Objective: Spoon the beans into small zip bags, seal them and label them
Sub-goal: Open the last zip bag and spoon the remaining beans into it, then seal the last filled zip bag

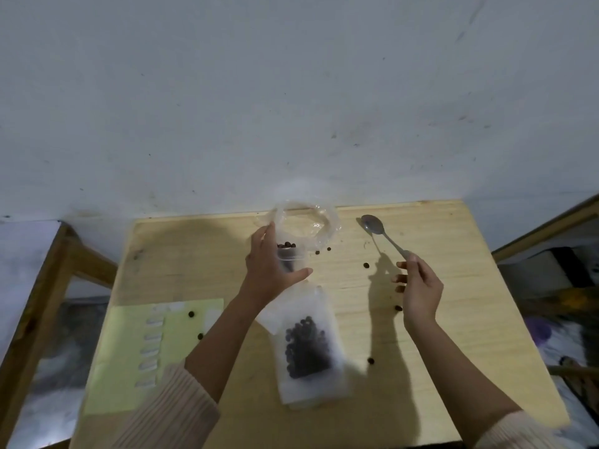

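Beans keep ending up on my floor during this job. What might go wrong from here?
1. Loose beans already lie scattered on the table; a sleeve could sweep them off.
2. The right hand pinches the spoon at its handle's end, so a full scoop may tip.
3. The filled zip bag lies flat, its seal unclear; a nudge might spill it.
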### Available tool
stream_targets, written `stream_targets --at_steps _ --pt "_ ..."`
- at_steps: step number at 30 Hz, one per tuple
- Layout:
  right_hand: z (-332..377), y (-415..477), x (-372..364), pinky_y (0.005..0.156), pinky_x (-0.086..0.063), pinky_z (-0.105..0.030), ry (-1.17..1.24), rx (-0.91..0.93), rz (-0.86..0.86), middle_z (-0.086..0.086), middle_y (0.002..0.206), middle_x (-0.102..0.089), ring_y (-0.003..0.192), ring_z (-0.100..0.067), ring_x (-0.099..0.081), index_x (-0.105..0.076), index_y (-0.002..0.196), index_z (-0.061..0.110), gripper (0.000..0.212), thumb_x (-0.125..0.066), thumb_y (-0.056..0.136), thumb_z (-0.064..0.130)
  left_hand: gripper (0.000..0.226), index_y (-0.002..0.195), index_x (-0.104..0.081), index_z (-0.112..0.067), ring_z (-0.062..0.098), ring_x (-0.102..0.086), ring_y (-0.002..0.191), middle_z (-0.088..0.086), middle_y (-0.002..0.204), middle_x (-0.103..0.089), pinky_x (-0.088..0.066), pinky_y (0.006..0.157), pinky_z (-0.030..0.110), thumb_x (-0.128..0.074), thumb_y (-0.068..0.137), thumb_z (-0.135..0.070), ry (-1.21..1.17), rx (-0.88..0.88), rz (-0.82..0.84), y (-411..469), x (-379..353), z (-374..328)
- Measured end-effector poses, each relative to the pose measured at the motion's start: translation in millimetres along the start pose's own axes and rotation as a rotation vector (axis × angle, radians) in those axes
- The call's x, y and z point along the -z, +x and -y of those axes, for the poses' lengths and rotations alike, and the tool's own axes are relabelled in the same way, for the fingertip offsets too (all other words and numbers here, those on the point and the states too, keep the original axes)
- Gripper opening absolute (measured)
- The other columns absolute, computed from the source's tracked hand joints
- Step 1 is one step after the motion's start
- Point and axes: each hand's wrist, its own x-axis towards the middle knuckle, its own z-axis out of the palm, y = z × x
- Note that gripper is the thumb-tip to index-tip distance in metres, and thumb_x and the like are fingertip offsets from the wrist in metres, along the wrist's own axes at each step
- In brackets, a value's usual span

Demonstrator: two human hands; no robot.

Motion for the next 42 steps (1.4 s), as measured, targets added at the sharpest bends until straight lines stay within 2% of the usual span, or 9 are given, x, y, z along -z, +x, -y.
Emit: stream_targets --at_steps 7,10,17,20,26,30,34,38,42 --pt "-10.6 31.8 3.6 0.08 -0.05 -0.026 -0.236 0.161 0.17 -0.009 0.095 -0.062 0.078 -0.016 -0.058 -0.062 0.119 0.01 0.027 -0.055 0.093 0.014 0.114 0.144 -0.02 -0.015 0.017 -0.029 0.129 0.004 0.138 -0.025 -0.029 0.108 0.047 -0.079 0.054 -0.051 -0.071 0.018 -0.04 -0.7 -6.5 -12.7" --pt "-12.8 40.1 5.6 0.073 -0.043 -0.005 -0.347 0.25 0.225 -0.004 0.088 -0.057 0.078 0.001 -0.056 -0.063 0.118 0.011 0.027 -0.056 0.091 0.01 0.117 0.145 -0.02 -0.016 0.017 -0.031 0.128 0.003 0.138 -0.025 -0.03 0.108 0.05 -0.066 0.049 -0.064 -0.106 0.027 -0.059 -1.9 -7.4 -17.1" --pt "-14.8 60.3 7.2 0.062 -0.035 0.001 -0.545 0.209 0.315 -0.004 0.089 -0.052 0.076 0.0 -0.055 -0.061 0.119 0.007 0.029 -0.052 0.092 0.009 0.115 0.146 -0.018 -0.02 0.015 -0.035 0.127 -0.002 0.138 -0.025 -0.035 0.105 0.052 -0.067 0.053 -0.066 -0.156 0.031 -0.099 -1.8 -12.5 -17.0" --pt "-21.5 65.7 7.8 0.079 -0.034 -0.014 -0.706 0.309 0.38 -0.004 0.101 -0.051 0.092 -0.015 -0.051 -0.058 0.126 0.013 0.036 -0.048 0.091 0.007 0.113 0.146 -0.017 -0.024 0.014 -0.037 0.124 -0.002 0.136 -0.027 -0.036 0.104 0.052 -0.068 0.053 -0.066 -0.165 0.031 -0.116 -2.5 -13.9 -17.6" --pt "-23.4 67.0 4.6 0.085 -0.046 -0.039 -0.917 0.438 0.366 -0.013 0.11 -0.053 0.106 -0.03 -0.049 -0.06 0.122 0.017 0.035 -0.055 0.087 0.015 0.113 0.147 -0.016 -0.024 0.013 -0.038 0.122 0.001 0.133 -0.033 -0.036 0.104 0.052 -0.067 0.055 -0.065 -0.183 0.007 -0.135 -7.0 -11.0 -20.5" --pt "0.6 46.6 -11.8 0.084 -0.044 -0.027 -0.683 0.418 0.351 -0.011 0.11 -0.053 0.102 -0.024 -0.053 -0.059 0.122 0.012 0.032 -0.057 0.09 0.014 0.11 0.146 -0.017 -0.025 0.008 -0.039 0.118 -0.004 0.129 -0.034 -0.036 0.104 0.051 -0.069 0.055 -0.061 -0.205 -0.026 -0.152 -11.4 -4.2 -28.5" --pt "55.1 1.9 -46.5 0.067 -0.046 -0.012 -0.376 0.444 0.658 0.004 0.099 -0.06 0.09 -0.005 -0.057 -0.062 0.116 0.021 0.027 -0.058 0.091 0.012 0.109 0.144 -0.022 -0.017 0.014 -0.041 0.12 0.001 0.131 -0.037 -0.039 0.102 0.049 -0.069 0.056 -0.059 -0.195 -0.085 -0.16 -11.0 2.7 -36.6" --pt "94.1 -32.8 -68.5 0.08 -0.049 -0.016 -0.532 0.497 0.986 0.009 0.111 -0.061 0.095 0.002 -0.057 -0.064 0.114 0.029 0.024 -0.057 0.092 0.025 0.11 0.143 -0.026 -0.004 0.022 -0.045 0.116 0.012 0.127 -0.044 -0.045 0.094 0.05 -0.067 0.057 -0.059 -0.163 -0.178 -0.207 -7.9 14.8 -43.7" --pt "105.4 -49.0 -75.5 0.083 -0.049 -0.014 -0.617 0.558 0.974 0.014 0.11 -0.062 0.097 0.0 -0.06 -0.065 0.115 0.024 0.025 -0.059 0.091 0.025 0.105 0.137 -0.033 0.007 0.019 -0.047 0.112 0.015 0.121 -0.049 -0.052 0.082 0.05 -0.064 0.066 -0.063 -0.123 -0.301 -0.3 -8.5 22.5 -41.2"
